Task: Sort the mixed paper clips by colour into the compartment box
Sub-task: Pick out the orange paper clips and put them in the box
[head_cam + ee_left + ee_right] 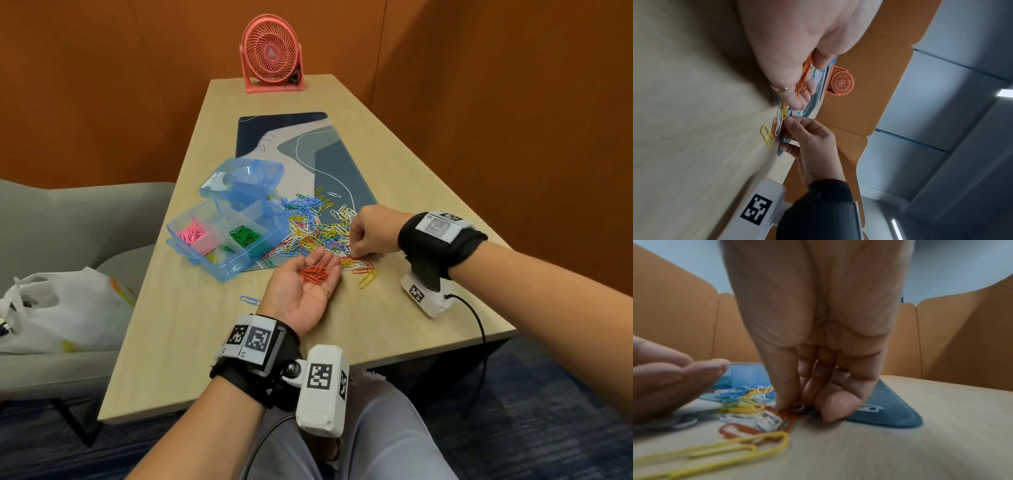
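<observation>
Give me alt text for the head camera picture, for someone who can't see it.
An upturned left hand cups a small heap of orange paper clips while the right hand pinches at a mixed multicoloured clip pile on a pale wooden table. A translucent blue compartment box beside the pile holds pink, green and yellow clips.

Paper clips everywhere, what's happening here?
A person is sorting them by colour. The left hand lies palm up, cupping orange clips. The right hand pinches at another orange clip at the edge of the mixed pile. The compartment box holds pink, green and a few yellow clips.
</observation>
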A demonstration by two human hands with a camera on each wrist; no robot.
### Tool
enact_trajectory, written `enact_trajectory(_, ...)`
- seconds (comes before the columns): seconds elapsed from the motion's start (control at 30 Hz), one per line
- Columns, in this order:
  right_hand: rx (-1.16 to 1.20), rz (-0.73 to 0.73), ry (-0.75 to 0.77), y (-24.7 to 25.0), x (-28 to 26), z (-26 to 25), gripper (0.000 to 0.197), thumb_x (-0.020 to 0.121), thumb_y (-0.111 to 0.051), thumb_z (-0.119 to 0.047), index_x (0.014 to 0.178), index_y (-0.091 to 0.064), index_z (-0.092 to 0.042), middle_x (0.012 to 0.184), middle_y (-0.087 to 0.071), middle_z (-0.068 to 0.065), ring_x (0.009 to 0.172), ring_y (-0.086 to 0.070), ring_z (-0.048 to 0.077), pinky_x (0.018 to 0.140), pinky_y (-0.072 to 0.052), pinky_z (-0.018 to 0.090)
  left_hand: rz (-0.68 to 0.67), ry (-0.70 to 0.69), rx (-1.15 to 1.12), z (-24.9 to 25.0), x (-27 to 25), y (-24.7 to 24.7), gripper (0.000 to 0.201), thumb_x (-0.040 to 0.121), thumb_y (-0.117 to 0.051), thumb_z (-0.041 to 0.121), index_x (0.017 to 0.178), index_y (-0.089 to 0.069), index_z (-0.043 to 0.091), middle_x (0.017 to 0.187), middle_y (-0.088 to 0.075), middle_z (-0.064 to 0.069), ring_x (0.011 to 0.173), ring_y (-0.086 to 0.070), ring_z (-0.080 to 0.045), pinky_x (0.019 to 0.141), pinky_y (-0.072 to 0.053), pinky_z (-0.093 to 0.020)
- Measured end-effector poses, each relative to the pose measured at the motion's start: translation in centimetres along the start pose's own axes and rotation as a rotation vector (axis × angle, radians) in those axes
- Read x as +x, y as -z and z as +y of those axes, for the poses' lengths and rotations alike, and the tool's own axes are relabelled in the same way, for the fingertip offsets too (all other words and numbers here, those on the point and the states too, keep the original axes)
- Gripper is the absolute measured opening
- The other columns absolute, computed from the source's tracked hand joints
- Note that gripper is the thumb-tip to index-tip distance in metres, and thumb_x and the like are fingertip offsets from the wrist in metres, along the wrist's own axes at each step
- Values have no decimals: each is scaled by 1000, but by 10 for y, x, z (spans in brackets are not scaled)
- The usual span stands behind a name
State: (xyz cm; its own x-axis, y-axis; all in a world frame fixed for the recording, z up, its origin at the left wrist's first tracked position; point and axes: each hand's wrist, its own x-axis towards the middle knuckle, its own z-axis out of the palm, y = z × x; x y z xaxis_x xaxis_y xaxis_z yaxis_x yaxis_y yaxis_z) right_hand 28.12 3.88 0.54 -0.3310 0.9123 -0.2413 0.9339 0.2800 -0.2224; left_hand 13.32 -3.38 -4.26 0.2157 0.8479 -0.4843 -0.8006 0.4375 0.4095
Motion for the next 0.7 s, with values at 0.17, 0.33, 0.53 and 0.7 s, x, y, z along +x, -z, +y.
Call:
enact_trajectory(0.17, -7, -30, -26, 0, 3, 4, 17, 82, -54, -10, 67, -55, -16, 55, -58, -2, 51, -52, 13, 49, -43, 20, 15, -7, 1, 0, 1, 2, 37, 102, -29, 19, 93, -57, -2, 95, -60, -16, 89, -59, -26, 91, -43, -36)
enact_trajectory(0.33, 143, -43, -66, 8, 5, 15, 14, 88, -53, -11, 76, -58, -15, 67, -61, 0, 54, -56, 12, 45, -45, 17, 16, -12, -6, 0, 1, 2, 36, 101, -30, 20, 93, -58, -3, 94, -61, -16, 89, -60, -27, 92, -43, -36)
enact_trajectory(0.53, 448, -71, -115, 11, 3, 26, 16, 85, -64, 3, 81, -63, -11, 69, -64, 4, 45, -60, 5, 44, -49, 16, 11, -10, -15, 0, 1, 2, 36, 101, -31, 20, 92, -57, -2, 93, -61, -15, 88, -60, -27, 91, -43, -36)
enact_trajectory(0.7, 359, 7, -147, 14, 4, 29, 19, 85, -60, 8, 91, -68, -8, 75, -64, 4, 63, -62, 13, 58, -54, 19, 12, -15, -14, 0, 1, 2, 36, 101, -31, 21, 93, -58, -1, 93, -61, -15, 88, -60, -26, 92, -43, -36)
